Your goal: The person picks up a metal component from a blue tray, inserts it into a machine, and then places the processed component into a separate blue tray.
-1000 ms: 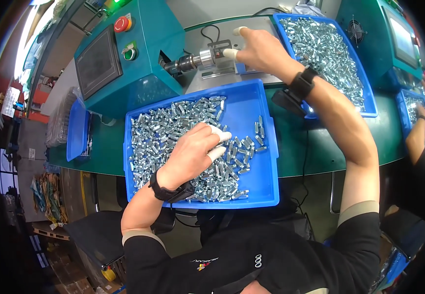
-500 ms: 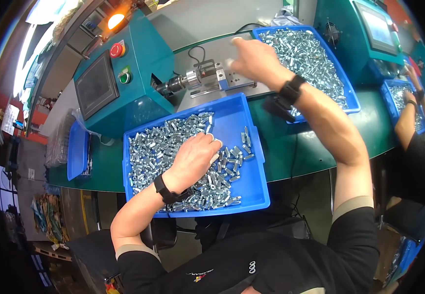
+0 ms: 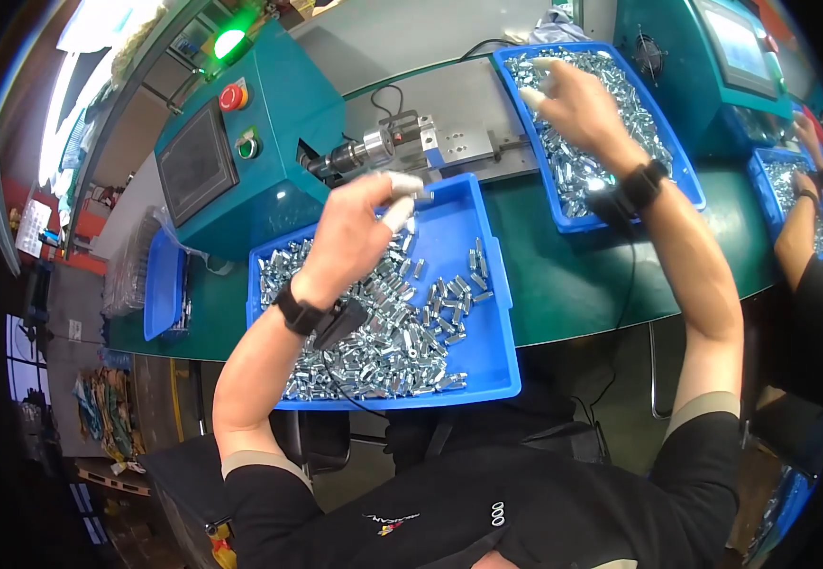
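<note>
My left hand [image 3: 350, 228] is raised over the back of the near blue tray [image 3: 483, 351], its covered thumb and forefinger pinching a small shiny metal fitting [image 3: 423, 196]. Beneath it lies a heap of the same hexagonal metal fittings [image 3: 383, 332]. My right hand [image 3: 582, 109] hovers over the far blue tray [image 3: 694, 194], thumb and forefinger spread apart with nothing visible between them. Pale covers sit on those fingertips too. Between the hands stands a machine's metal chuck [image 3: 374, 147], facing a small clamp block [image 3: 430, 142]; neither hand touches them.
A teal machine housing [image 3: 279, 114] with a dark screen, red stop button [image 3: 233, 97] and lit green lamp [image 3: 229, 43] stands at the left. A small blue tray [image 3: 165, 284] sits beside it on the green tabletop [image 3: 563, 294]. Another person's arms [image 3: 800, 223] work at far right.
My left hand has risen from the heap toward the chuck with a fitting. The right hand has moved right, from beside the clamp to over the far tray. The lamp turned from orange to green.
</note>
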The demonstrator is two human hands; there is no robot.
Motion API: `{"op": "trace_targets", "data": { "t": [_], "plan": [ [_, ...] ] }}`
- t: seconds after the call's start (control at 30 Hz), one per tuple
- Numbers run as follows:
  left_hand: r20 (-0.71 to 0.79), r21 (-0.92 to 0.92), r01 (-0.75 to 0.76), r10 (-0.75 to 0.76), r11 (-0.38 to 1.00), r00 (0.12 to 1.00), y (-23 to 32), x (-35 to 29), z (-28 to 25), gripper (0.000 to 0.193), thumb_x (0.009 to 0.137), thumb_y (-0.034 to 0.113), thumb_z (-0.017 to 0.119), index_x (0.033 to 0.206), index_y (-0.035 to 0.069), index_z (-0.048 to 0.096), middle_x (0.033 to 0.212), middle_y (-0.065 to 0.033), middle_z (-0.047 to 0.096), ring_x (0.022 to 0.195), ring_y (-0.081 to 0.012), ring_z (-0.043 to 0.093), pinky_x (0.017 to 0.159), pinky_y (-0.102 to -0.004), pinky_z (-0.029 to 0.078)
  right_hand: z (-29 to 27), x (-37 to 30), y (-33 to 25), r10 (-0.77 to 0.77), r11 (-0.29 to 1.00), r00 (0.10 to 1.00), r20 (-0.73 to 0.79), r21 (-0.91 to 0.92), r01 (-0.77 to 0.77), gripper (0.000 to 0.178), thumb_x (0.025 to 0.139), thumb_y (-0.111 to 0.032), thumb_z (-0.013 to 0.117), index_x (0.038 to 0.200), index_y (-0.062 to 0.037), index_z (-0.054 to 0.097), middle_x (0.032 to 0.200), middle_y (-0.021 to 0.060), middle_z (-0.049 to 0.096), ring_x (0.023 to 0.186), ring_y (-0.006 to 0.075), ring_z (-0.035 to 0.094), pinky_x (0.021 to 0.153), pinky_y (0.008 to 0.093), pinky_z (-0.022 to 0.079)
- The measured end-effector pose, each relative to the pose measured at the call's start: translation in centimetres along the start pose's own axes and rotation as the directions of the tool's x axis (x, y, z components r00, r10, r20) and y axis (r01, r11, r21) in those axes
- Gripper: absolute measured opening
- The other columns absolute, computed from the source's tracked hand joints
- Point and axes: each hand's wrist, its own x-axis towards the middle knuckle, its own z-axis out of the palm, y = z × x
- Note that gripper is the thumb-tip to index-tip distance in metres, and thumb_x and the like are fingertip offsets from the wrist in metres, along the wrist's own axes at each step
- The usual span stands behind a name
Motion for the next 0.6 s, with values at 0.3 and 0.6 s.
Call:
{"op": "trace_targets", "data": {
  "t": [0.3,0.6],
  "plan": [
    [-0.108,0.391,-0.135,0.191,0.911,0.976,-1.8,9.5,0.1,0.021,0.096,0.008,0.075,0.116,0.008,0.08,0.106,-0.014,0.077,0.101,-0.0309,0.071,0.086,-0.0401,0.057,3.7,0.7,-4.2,0.042,0.896,0.999,-0.015,0.443,-0.031,0.045,0.098,-0.033,0.077,0.133,-0.0052,0.073,0.101,0.0165,0.079,0.09,0.0281,0.076,0.083,0.0394,0.06],
    [-0.037,0.47,-0.182,0.226,0.863,0.973,-4.1,9.8,0.2,0.019,0.093,0.007,0.076,0.112,0.009,0.08,0.101,-0.013,0.075,0.098,-0.0327,0.068,0.087,-0.0432,0.053,3.7,0.4,-4.3,0.025,0.869,1.0,0.017,0.494,-0.03,0.044,0.097,-0.032,0.077,0.131,-0.0026,0.073,0.094,0.0168,0.079,0.087,0.0279,0.077,0.082,0.0382,0.061]
  ]
}}
